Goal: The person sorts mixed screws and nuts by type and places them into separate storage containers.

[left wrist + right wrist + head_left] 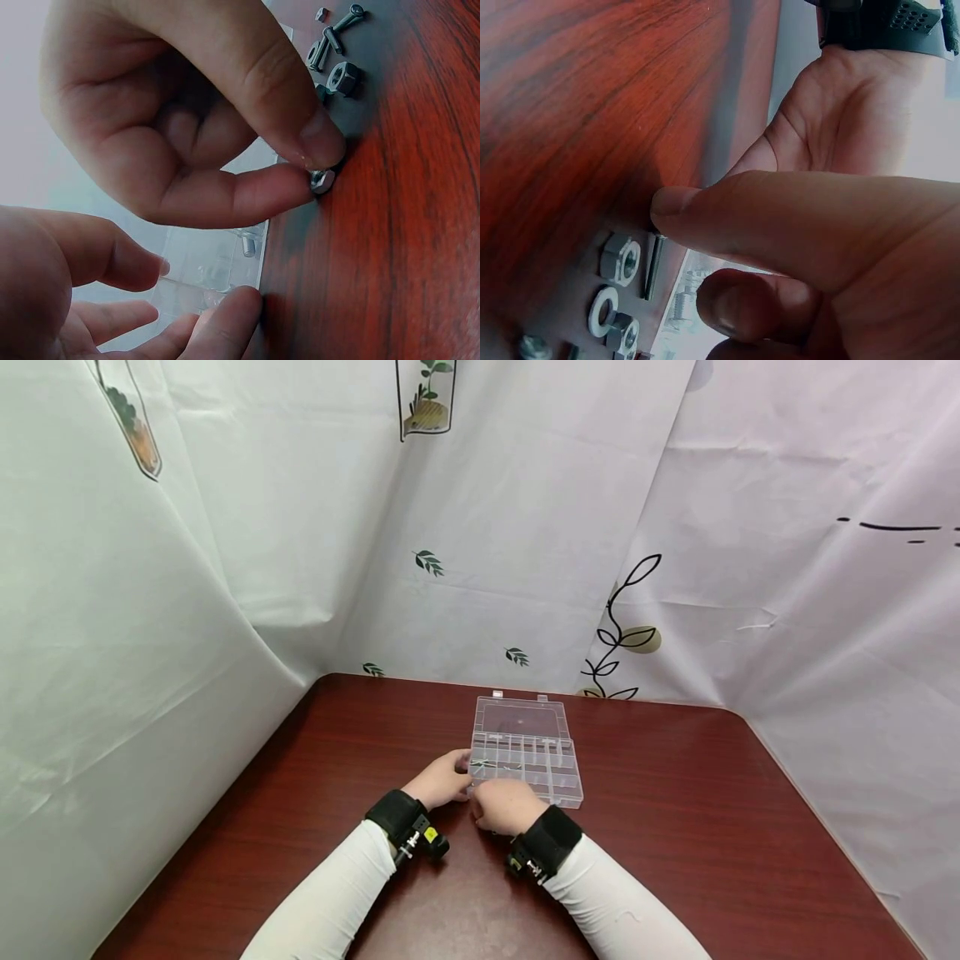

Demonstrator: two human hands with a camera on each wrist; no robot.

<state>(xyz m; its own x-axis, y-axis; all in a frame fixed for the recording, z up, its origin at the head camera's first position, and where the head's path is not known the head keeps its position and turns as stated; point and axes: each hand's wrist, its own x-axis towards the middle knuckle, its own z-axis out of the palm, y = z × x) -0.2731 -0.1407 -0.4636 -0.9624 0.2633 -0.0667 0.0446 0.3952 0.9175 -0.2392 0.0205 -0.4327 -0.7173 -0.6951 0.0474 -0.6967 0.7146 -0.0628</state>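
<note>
A clear plastic compartment box (529, 792) lies on the table with its lid (521, 718) folded back. At its front left corner my right hand (510, 807) pinches a small silver hex nut (322, 181) between thumb and forefinger, low over the wood. My left hand (438, 782) is at the box's left side, fingers spread loosely; in the left wrist view one fingertip (238, 306) overlaps the box edge. Close by on the table lie a larger hex nut (620, 259), a flat washer (603, 311) and a thin bolt (654, 268). A metal piece (248, 246) shows inside the box.
Several bolts (334, 40) and nuts are bunched on the dark red wooden table (675, 827) beside the box. White fabric (525, 527) with plant prints hangs behind the table and along both sides. Black wrist straps (553, 841) with cameras sit over the white sleeves.
</note>
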